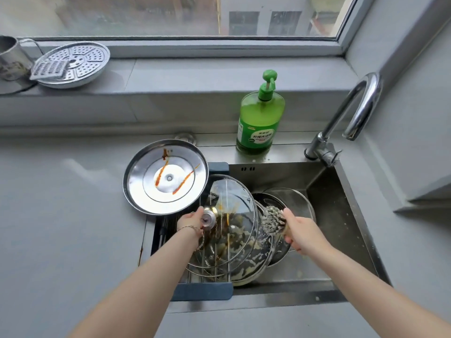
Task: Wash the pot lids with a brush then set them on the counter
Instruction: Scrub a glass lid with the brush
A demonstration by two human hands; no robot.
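The glass lid (234,203), streaked with brown sauce and pale foam, stands tilted over the left half of the sink (341,223), between the two hands. The left hand (191,222) is on its left side, fingers curled round the metal knob (208,218). The right hand (301,234) is on its right side, fingers wrapped round the handle of a brush (271,219), whose bristles are at the lid's right rim; whether they touch it cannot be told. More lids (296,200) are stacked behind it in the sink. A steel lid (146,181) with red streaks lies upturned at the sink's back left corner, partly over the worktop (61,215). A green soap bottle (260,118) stands behind the sink.
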